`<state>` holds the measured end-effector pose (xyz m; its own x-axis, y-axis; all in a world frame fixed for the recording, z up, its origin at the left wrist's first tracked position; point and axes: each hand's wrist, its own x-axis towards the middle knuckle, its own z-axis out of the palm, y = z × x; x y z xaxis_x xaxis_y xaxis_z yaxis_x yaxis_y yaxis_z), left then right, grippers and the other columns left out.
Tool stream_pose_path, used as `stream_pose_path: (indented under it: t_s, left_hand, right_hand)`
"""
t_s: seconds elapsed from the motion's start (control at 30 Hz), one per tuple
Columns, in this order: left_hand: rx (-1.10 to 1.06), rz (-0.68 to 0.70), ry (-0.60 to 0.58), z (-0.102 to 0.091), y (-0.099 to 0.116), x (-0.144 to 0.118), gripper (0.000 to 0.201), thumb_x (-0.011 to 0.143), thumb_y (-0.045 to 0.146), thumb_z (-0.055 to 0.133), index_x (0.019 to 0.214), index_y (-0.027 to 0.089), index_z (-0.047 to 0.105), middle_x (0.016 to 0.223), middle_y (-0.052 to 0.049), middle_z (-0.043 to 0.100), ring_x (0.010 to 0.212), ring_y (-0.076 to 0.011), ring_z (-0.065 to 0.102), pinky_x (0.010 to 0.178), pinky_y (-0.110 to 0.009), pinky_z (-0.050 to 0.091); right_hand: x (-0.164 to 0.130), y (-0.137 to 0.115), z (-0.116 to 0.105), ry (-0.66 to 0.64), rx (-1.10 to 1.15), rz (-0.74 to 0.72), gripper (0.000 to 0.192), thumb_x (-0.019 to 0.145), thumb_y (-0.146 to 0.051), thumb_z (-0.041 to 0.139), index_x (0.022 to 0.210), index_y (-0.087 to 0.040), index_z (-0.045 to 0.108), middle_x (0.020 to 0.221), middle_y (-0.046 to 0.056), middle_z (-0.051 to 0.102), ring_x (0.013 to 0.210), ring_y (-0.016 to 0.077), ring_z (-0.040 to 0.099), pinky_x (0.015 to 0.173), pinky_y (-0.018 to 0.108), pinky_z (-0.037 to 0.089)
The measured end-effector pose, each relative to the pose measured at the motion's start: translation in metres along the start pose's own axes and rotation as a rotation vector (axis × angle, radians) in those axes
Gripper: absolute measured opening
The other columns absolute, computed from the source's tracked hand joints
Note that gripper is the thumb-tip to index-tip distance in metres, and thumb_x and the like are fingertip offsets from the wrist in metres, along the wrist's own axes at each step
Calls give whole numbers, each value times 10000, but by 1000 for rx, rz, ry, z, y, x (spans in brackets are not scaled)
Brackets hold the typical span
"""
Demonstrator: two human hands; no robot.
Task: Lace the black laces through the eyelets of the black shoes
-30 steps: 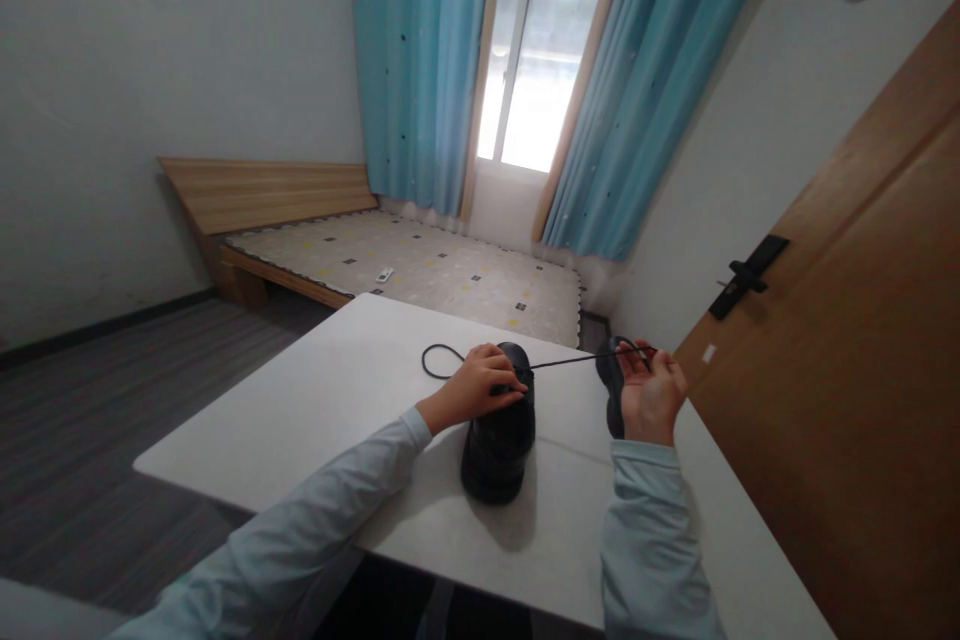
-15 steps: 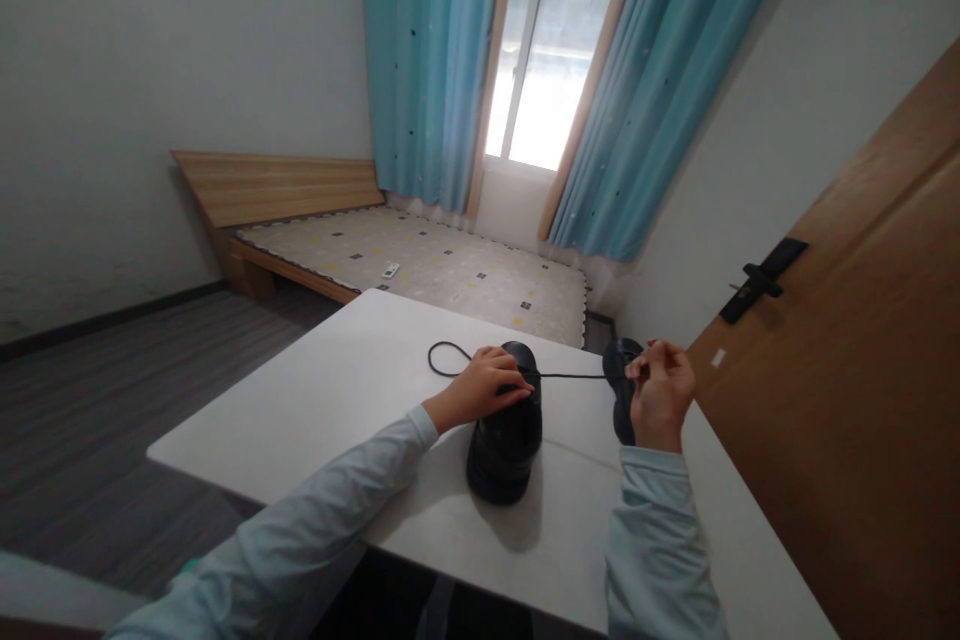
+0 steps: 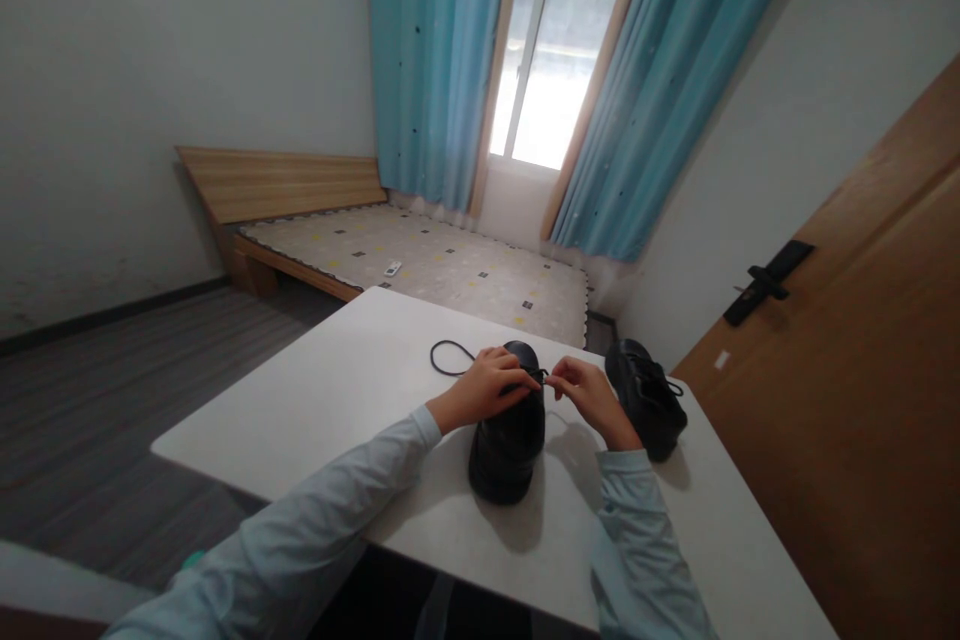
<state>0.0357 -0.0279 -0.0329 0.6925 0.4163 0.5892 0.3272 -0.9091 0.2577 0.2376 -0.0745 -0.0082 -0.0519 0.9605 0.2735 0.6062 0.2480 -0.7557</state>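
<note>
A black shoe (image 3: 506,455) stands on the white table with its heel toward me. My left hand (image 3: 489,386) lies over its upper from the left, thumb and fingers closed around the lace near the front. One loop of black shoelace (image 3: 444,343) extends on the table to the left of the shoe. Just right of the shoe, my right hand (image 3: 585,392) pinches a short piece of the lace between thumb and finger, close to the left fingertips. A second black shoe (image 3: 646,400), laced, sits beyond my right wrist.
The white table (image 3: 300,410) reaches toward a bed (image 3: 450,265) with a small white remote (image 3: 392,269) on it. A wooden door (image 3: 847,400) with a black handle stands at the right. Blue curtains (image 3: 439,70) flank the window.
My right hand has come left from over the second shoe to beside the first one, uncovering the second shoe. The lace stretched between my hands is now short. My left hand stays put.
</note>
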Motion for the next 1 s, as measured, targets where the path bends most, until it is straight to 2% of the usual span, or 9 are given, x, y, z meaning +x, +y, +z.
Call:
stream_pose_path:
  t_s: [0.37,0.5,0.6,0.73,1.0]
  left_hand:
    - [-20,-14,16,0,1,0,196,851,303,514,982,259,653,792,-34,569,864,-186,496,828,-328,366]
    - [-104,-107,46,0,5,1,262,795,264,584,1051,209,571,811,-23,603,891,-198,518,870,-366,371]
    - [-169,-183,103,0,8,1,253,776,261,602,1010,181,548,862,-34,590,881,-195,532,860,-367,406]
    - [-219,-216,169,2,10,2,223,779,262,605,986,182,585,1004,-66,515,946,-190,529,856,-333,448]
    - [-220,-232,103,8,8,7,157,761,196,627,905,207,688,1043,-61,492,949,-184,540,886,-351,458]
  right_hand:
    - [0,-3,9,-35,22,-3,231,751,-370,606,628,-177,576,492,-18,590,475,123,540,491,223,382]
    - [0,-7,13,-47,47,19,210,785,-372,553,688,-186,536,456,-43,557,430,110,498,455,208,350]
    - [-1,-7,16,-50,77,22,180,797,-371,528,753,-200,497,443,-70,520,415,107,476,444,203,343]
    - [0,-6,20,-49,89,15,165,802,-368,514,783,-210,469,450,-90,478,406,100,442,411,188,311]
    - [1,-7,21,-42,37,-13,155,807,-366,503,804,-216,464,474,-88,451,432,101,412,414,188,266]
